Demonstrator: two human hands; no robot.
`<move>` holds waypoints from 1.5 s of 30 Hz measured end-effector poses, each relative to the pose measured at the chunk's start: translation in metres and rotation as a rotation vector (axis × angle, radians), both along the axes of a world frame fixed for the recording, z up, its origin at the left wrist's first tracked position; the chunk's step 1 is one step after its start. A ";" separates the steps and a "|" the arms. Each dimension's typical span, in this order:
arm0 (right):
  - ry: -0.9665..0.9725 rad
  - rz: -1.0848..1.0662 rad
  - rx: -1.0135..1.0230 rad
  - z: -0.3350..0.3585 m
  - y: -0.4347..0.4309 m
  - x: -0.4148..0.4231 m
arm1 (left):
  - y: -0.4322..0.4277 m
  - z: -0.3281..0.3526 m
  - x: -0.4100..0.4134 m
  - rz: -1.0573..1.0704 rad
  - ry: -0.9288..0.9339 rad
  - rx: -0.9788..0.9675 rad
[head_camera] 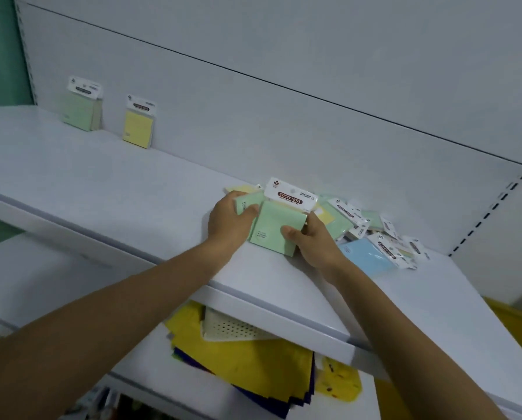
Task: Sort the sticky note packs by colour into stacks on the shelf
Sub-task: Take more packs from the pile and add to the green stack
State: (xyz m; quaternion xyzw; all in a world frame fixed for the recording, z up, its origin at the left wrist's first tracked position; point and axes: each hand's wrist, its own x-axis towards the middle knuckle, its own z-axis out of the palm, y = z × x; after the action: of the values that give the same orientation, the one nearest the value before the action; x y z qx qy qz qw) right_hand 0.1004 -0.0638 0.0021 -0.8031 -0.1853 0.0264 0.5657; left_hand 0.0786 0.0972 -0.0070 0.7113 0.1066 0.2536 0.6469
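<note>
Right hand (309, 241) pinching a green sticky note pack (272, 233) on the white shelf (102, 177), left hand (232, 221) gripping a second green pack (247, 203) touching it, mixed pile (372, 234) lying just right, green stack (82, 109) and yellow pack (139, 125) leaning against the back wall far left.

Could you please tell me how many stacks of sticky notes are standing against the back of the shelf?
2: a green stack at the far left, and a yellow stack just to its right. None looks hidden.
</note>
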 end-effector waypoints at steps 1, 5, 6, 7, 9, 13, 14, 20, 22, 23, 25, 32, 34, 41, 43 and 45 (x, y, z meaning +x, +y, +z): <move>0.001 -0.043 -0.017 0.001 0.003 -0.002 | 0.006 0.002 -0.001 -0.077 0.038 -0.042; -0.023 -0.145 -0.093 0.003 0.026 -0.013 | 0.059 0.013 -0.010 -0.390 0.140 0.001; -0.042 -0.151 -0.107 0.003 0.036 -0.016 | 0.075 0.016 -0.013 -0.424 0.137 0.051; -0.063 -0.152 -0.109 0.004 0.049 -0.021 | 0.093 0.019 -0.017 -0.443 0.133 0.097; -0.102 -0.131 -0.102 0.005 0.083 -0.028 | 0.126 0.025 -0.026 -0.437 0.131 0.212; -0.121 0.025 -0.048 0.017 0.167 -0.036 | 0.208 0.034 -0.055 -0.228 0.080 0.494; -0.111 0.071 -0.013 0.022 0.191 -0.038 | 0.233 0.036 -0.065 -0.197 0.065 0.454; -0.056 0.224 0.155 0.049 0.338 -0.056 | 0.376 0.036 -0.139 0.069 0.008 0.142; -0.057 0.272 0.185 0.049 0.379 -0.064 | 0.410 0.030 -0.160 0.165 -0.033 0.029; -0.060 0.285 0.206 0.047 0.396 -0.068 | 0.424 0.027 -0.169 0.201 -0.055 -0.031; -0.070 0.285 0.239 0.041 0.425 -0.074 | 0.447 0.020 -0.183 0.271 -0.083 -0.122; -0.073 0.320 0.219 0.027 0.476 -0.057 | 0.486 0.010 -0.182 0.341 -0.060 -0.289; -0.074 0.315 0.207 0.024 0.485 -0.041 | 0.490 0.011 -0.170 0.313 -0.053 -0.310; -0.096 0.277 0.116 0.018 0.515 0.023 | 0.511 0.027 -0.102 0.209 -0.024 -0.204; -0.157 0.261 0.044 0.017 0.517 0.042 | 0.518 0.034 -0.076 0.168 -0.014 -0.153; -0.208 0.265 -0.050 0.015 0.515 0.059 | 0.523 0.039 -0.052 0.141 -0.006 -0.124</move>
State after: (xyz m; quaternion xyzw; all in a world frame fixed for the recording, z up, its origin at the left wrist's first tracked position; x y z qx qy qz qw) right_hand 0.1598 0.4509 0.0169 -0.7838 -0.3463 0.0220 0.5151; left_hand 0.0267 0.6199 0.0317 0.6600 0.1702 0.2936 0.6703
